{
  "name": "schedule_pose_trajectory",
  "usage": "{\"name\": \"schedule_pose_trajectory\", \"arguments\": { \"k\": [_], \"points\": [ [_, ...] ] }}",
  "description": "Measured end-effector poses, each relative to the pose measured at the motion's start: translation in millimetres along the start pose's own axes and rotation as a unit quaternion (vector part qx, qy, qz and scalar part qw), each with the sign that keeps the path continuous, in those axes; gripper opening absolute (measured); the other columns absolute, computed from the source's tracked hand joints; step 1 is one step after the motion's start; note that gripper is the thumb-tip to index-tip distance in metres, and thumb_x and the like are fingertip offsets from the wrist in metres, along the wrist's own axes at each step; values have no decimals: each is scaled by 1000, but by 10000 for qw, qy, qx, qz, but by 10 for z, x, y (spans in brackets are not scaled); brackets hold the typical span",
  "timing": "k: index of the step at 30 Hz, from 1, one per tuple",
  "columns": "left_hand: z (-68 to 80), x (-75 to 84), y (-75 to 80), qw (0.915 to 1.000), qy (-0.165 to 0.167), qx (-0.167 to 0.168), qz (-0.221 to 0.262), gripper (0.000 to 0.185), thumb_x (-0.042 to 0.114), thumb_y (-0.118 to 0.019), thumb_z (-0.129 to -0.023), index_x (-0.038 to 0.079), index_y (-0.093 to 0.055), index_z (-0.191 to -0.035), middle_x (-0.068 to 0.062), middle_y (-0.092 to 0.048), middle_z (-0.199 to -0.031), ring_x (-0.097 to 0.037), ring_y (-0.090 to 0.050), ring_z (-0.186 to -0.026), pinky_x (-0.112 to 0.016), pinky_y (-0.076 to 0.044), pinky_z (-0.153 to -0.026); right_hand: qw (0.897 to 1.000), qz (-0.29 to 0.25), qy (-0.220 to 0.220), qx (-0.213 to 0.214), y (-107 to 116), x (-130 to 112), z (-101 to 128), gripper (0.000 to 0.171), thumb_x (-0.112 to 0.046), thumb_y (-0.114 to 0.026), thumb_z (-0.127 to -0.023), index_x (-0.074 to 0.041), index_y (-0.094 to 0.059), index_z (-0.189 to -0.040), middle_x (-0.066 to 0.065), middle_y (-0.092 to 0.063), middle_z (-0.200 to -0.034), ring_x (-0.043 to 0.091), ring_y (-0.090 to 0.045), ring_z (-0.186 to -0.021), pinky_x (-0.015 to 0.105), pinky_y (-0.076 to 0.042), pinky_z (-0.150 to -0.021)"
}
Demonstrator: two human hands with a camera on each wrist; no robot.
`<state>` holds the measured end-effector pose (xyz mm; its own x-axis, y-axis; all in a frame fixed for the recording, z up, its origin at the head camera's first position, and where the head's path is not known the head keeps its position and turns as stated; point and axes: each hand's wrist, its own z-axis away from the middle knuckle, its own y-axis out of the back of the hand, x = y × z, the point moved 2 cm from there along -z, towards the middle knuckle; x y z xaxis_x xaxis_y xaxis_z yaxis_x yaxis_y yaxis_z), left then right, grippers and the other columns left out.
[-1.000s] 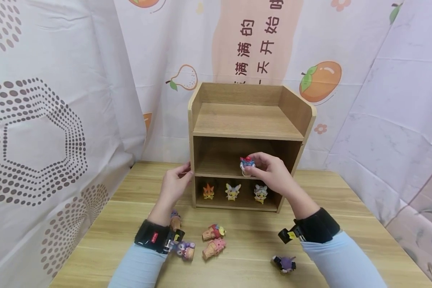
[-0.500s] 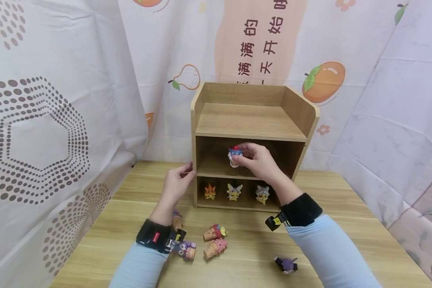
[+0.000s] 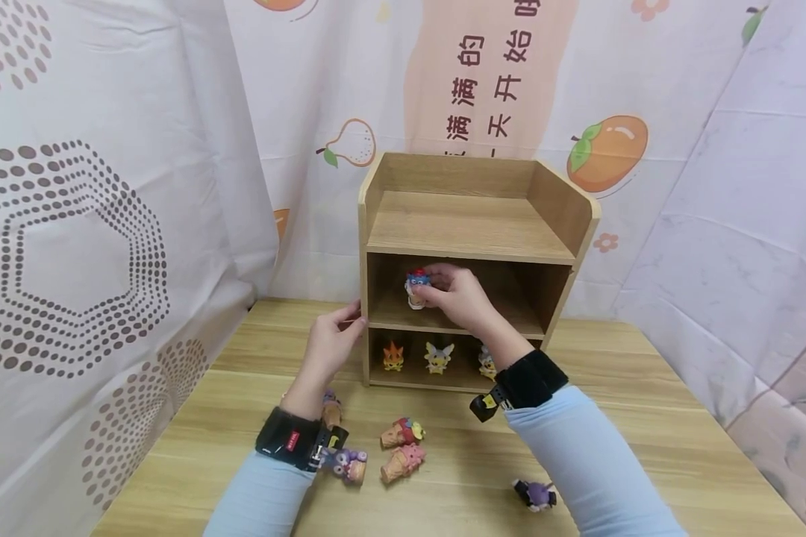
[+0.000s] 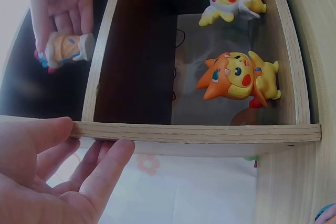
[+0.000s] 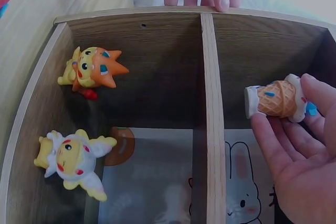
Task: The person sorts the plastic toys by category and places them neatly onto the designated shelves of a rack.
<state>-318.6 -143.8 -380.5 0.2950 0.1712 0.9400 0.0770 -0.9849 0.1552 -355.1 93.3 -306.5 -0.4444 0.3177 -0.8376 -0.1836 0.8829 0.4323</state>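
Two hands work at a small wooden shelf unit [image 3: 473, 224] standing at the back of the counter [image 3: 645, 418]. The right hand [image 3: 460, 297] pinches an ice-cream-cone figurine [image 3: 417, 288] between thumb and fingertips; over the last second it has carried the figurine from the front lip of the middle shelf leftward and deeper into that compartment, where it now sits above the left half of the board, not yet set down. The right wrist view shows the cone [image 5: 278, 99] lying sideways in the curled fingers [image 5: 315, 103], clear of the shelf board. The left hand [image 3: 332, 343] has stayed where it was, fingers [image 4: 102, 169] straight and resting against the unit's left side panel [image 4: 194, 132], holding nothing. On the bottom shelf stand an orange-hooded Pikachu figure [image 3: 392, 356], a white-hooded Pikachu figure [image 3: 437, 356] and a third figure [image 3: 486, 361] partly hidden by the right wrist. Loose cone figurines [image 3: 401, 447] lie near the counter's front edge, a purple figure [image 3: 536, 494] apart to the right. By this reading, placement on the middle shelf is close but unfinished.
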Motion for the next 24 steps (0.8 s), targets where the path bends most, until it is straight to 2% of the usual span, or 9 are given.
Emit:
{"name": "schedule_pose_trajectory", "arguments": {
  "k": [5, 17, 24],
  "points": [
    [-1, -6, 7, 10000, -34, 18, 25, 40, 7, -66, -99, 2, -62, -138, -23, -67, -125, -34, -67, -107, -38, -59, -86, 9997, -222, -25, -14, -55, 22, -69, 43, -17, -73, -96, 6, -60, -129, 20, -70, -113, 30, -69, -102, 38, -60, -82],
    [-1, 13, -5, 9999, 38, 21, 95, 41, 7, -66, -99, 1, -61, -139, -22, -66, -126, -33, -67, -108, -37, -59, -86, 9993, -356, -98, -96, -227, 48, -204, 41, -15, -72, -95, 6, -59, -128, 19, -69, -114, 28, -69, -103, 38, -60, -83],
    [14, 16, 10, 9999, 100, -2, 100, 41, 7, -65, -100, 0, -59, -139, -26, -63, -129, -37, -65, -111, -43, -57, -90, 9996, -226, -113, -142, -350, 83, -248, 37, -14, -72, -95, 4, -60, -125, 17, -70, -111, 26, -70, -100, 39, -60, -83]
  ]
}}
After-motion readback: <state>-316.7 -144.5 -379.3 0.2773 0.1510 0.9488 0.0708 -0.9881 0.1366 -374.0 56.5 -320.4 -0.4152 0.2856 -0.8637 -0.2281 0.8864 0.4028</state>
